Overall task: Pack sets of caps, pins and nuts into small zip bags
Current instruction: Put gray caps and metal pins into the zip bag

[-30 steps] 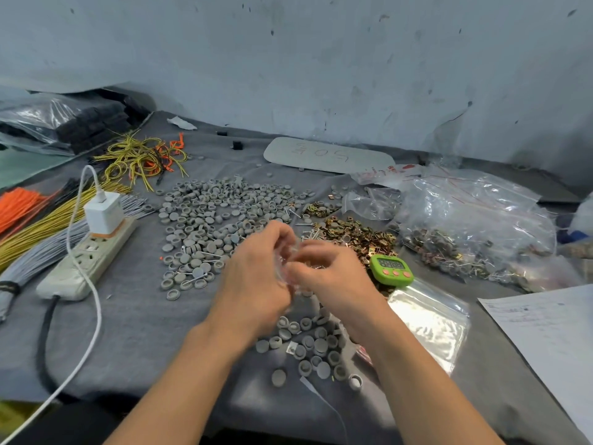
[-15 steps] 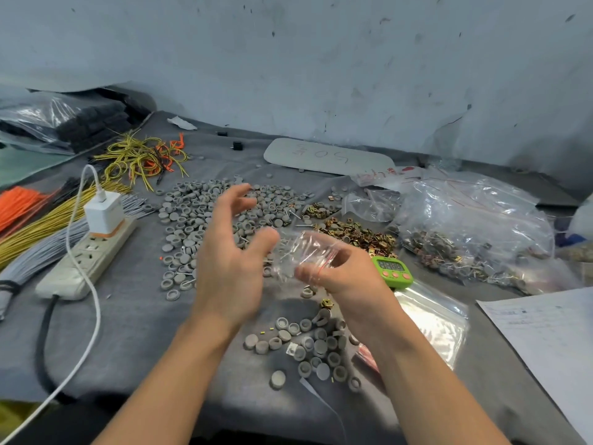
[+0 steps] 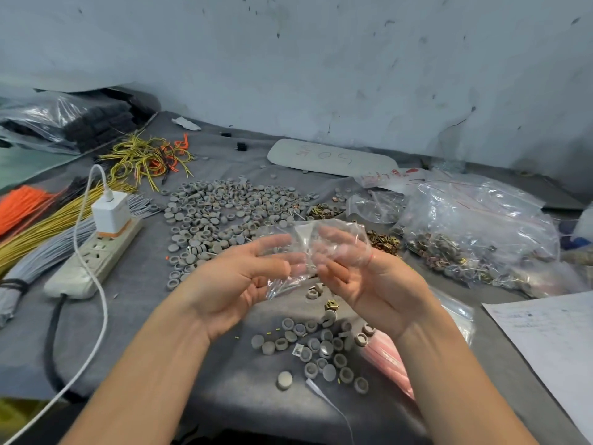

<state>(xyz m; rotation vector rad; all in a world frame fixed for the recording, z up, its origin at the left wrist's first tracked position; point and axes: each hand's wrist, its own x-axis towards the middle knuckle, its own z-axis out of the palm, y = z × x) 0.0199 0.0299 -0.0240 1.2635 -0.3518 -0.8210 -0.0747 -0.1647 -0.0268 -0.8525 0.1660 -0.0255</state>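
Note:
A small clear zip bag (image 3: pixel 309 239) is spread between my two hands above the grey cloth; thin metal pins (image 3: pixel 282 289) show through its lower corner. My left hand (image 3: pixel 237 281) is palm up, its fingertips under the bag's left side. My right hand (image 3: pixel 372 284) is also palm up, its fingers behind the bag's right side. A wide pile of grey caps (image 3: pixel 224 203) lies beyond my hands, and a smaller group of caps (image 3: pixel 321 345) lies below them. Brass nuts (image 3: pixel 383 240) sit to the right of the bag.
A large clear bag of packed sets (image 3: pixel 475 232) lies at the right. Empty zip bags (image 3: pixel 457 311) sit under my right wrist, beside a paper sheet (image 3: pixel 552 335). At the left are a power strip (image 3: pixel 96 255) with a charger (image 3: pixel 109 213), and wire bundles (image 3: pixel 38 226).
My hands were pinched together on the bag, then my left hand opened and drew off to the left. Now both palms face up with the bag spread between them.

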